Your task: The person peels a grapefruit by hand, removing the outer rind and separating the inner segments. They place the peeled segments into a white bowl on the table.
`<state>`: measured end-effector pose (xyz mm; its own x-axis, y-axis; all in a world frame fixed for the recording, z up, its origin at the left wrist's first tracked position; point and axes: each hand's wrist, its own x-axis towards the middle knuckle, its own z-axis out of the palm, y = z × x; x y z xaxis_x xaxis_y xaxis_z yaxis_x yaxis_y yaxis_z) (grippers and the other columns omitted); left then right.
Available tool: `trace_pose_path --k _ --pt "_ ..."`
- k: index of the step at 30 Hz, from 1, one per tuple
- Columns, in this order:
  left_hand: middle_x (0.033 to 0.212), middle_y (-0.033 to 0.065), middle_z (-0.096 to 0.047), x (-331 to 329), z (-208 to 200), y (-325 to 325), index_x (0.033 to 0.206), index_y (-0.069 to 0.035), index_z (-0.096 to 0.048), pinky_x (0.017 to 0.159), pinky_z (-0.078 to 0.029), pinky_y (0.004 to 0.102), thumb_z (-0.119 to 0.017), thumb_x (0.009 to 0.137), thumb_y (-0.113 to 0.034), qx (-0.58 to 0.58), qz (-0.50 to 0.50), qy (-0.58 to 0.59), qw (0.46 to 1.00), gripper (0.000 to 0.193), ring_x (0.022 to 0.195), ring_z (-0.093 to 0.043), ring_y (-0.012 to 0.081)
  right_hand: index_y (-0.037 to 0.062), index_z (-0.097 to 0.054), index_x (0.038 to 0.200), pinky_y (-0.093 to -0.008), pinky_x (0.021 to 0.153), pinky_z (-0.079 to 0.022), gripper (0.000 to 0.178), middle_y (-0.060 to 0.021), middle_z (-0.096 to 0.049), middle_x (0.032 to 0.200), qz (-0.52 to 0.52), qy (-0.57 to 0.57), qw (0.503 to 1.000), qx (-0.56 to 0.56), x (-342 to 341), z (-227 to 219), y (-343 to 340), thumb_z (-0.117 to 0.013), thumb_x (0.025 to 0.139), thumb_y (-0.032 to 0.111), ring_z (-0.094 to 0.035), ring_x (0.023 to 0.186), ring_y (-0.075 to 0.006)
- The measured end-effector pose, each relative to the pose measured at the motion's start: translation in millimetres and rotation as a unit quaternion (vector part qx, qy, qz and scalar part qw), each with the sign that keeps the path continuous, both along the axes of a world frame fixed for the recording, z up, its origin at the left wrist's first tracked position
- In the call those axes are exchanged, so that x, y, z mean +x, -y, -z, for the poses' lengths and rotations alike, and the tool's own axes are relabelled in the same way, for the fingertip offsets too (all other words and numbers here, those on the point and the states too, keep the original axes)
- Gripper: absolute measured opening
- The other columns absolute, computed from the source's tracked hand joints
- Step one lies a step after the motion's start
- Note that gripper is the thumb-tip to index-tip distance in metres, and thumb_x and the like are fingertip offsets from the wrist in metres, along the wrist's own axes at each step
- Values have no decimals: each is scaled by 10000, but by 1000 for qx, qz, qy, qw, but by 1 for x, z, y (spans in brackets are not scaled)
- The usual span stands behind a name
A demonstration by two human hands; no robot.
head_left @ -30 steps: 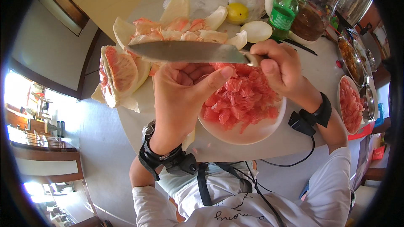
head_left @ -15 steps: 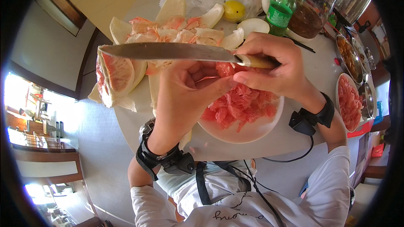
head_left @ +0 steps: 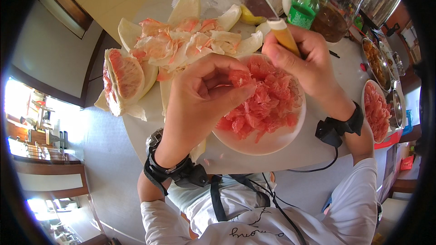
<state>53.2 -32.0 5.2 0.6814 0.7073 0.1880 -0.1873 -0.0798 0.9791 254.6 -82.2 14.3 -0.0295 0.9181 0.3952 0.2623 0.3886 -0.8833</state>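
Over the left part of a white plate (head_left: 254, 149), my left hand (head_left: 200, 95) pinches a piece of pomelo flesh (head_left: 241, 78). Loose pink pomelo flesh (head_left: 261, 104) is heaped on that plate. My right hand (head_left: 309, 61) is closed round the pale handle of a knife (head_left: 285, 36), to the right of the heap and apart from the fruit piece. The blade tilts up and away toward the far side of the table. Left of my left hand stands a cut pomelo portion (head_left: 126, 77) with its pith on. Peeled membranes and rind (head_left: 181, 43) lie in a pile behind.
A green-capped bottle (head_left: 303, 7) and a glass jug of brown liquid (head_left: 334, 20) stand at the back right. Beyond the blade are a yellow fruit (head_left: 250, 17) and clear wrapping. Along the right edge sit another plate of pomelo flesh (head_left: 377, 113) and several dishes.
The knife has swung from lying level across both hands to pointing up and away. My right hand has drawn apart from my left, which still holds the pomelo piece.
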Motion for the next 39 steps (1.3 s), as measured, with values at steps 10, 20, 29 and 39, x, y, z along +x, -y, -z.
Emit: trace_pose_path --k 10,20,29,39 --pt "1081 100 -595 8 0 -5 1132 45 -538 881 -480 266 -651 820 1 24 9 -14 1000 334 1001 -570 130 -7 -664 984 -174 610 -406 247 21 -581 740 -14 -109 986 -126 1 11 -11 -661 861 207 -504 673 -23" --pt "854 51 -635 11 -17 -16 949 37 -600 743 -501 226 -643 827 1 141 -23 -59 988 135 797 -610 92 -12 -654 952 -160 443 -295 258 22 -561 696 -103 -200 948 -227 4 3 -7 -656 866 231 -405 507 2" --pt "808 51 -653 -24 -19 -109 954 29 -649 653 -471 234 -584 838 -57 289 -128 -253 914 159 720 -599 94 -4 -658 957 -175 437 -245 369 42 -463 640 -23 -147 971 -189 21 8 -16 -530 937 342 -321 484 -12" --pt "1027 119 -653 -52 -22 -132 1100 16 -615 774 -476 255 -553 867 -90 305 -133 -281 900 264 909 -613 161 14 -644 1073 -222 555 -393 245 -21 -617 801 140 223 965 -7 42 44 -37 -591 893 172 -453 597 -61"
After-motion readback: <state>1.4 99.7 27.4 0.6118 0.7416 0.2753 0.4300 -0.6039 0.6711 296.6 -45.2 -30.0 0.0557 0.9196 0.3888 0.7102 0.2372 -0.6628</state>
